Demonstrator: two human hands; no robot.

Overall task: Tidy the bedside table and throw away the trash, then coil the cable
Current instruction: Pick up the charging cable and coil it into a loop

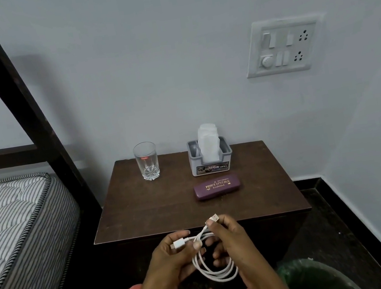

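A white cable [215, 269] hangs in several loops between both hands, just in front of the brown bedside table [159, 206]. My left hand [174, 254] pinches the cable near its small white plug, which points left. My right hand [226, 236] pinches the other end, with the USB plug sticking up past my fingertips. On the table stand a clear glass [146, 160], a grey tissue holder [210, 158] with white tissues, and a purple glasses case [217, 186].
A bin lined with a green bag [313, 279] sits on the dark floor at the lower right. The bed with its striped mattress [15, 229] and dark frame is on the left. A switchboard [282, 46] is on the wall.
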